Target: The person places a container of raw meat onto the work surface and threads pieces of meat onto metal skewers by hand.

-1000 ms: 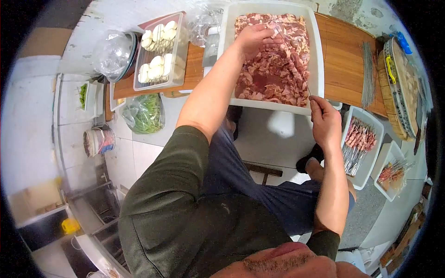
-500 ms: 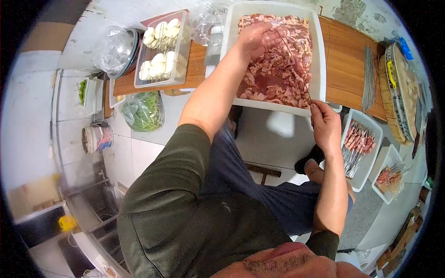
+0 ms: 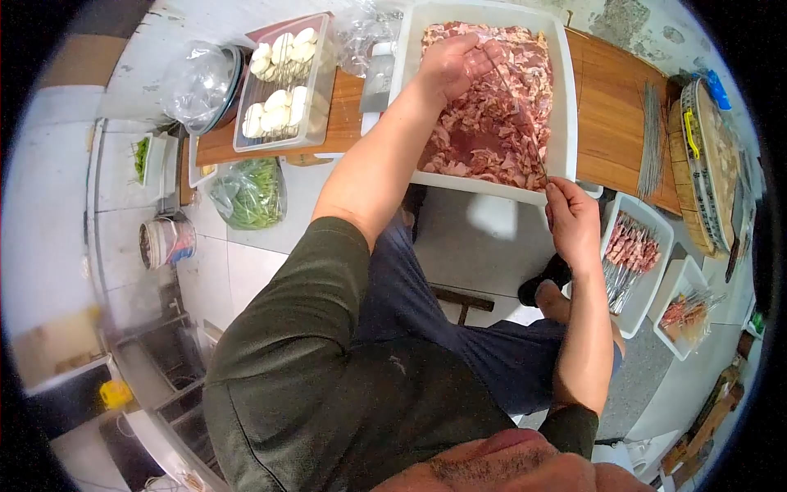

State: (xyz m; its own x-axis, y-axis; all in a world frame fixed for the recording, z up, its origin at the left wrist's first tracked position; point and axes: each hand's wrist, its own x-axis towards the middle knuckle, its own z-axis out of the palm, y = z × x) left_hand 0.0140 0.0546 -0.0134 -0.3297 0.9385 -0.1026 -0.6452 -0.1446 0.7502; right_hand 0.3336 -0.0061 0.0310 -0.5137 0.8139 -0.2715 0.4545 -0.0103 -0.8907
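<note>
The meat (image 3: pixel 484 135) is soft, wet and ragged, pink to dark red with pale fatty bits, heaped in a deep white plastic tub (image 3: pixel 561 107) with rounded corners. Over it slants my skewer (image 3: pixel 514 96), thin, straight and stiff. My right hand (image 3: pixel 574 220) is closed on its lower end, thumb and forefinger pinched together just beside the tub's near rim. My left hand (image 3: pixel 464 69) is open above the meat, palm turned up and fingers loosely bent by the skewer's upper end (whether they touch it, I can't tell).

The tub sits on a smooth brown wooden table (image 3: pixel 611 135). To its right, a bundle of thin grey rods (image 3: pixel 653 139) lies beside a thick round wooden block (image 3: pixel 711 164). To its left, a clear plastic box (image 3: pixel 325 102) holds pale rounded pieces (image 3: pixel 277 113) with thin rods across them. Lower right, a white tray (image 3: pixel 661 246) carries skewers of meat (image 3: pixel 631 250), with a smaller tray (image 3: pixel 680 354) next to it. A crinkly clear bag of greens (image 3: pixel 250 193) is near the table's left end, above the pale tiled floor (image 3: pixel 205 275). The wall (image 3: pixel 635 26) behind the table is blotched with grey.
</note>
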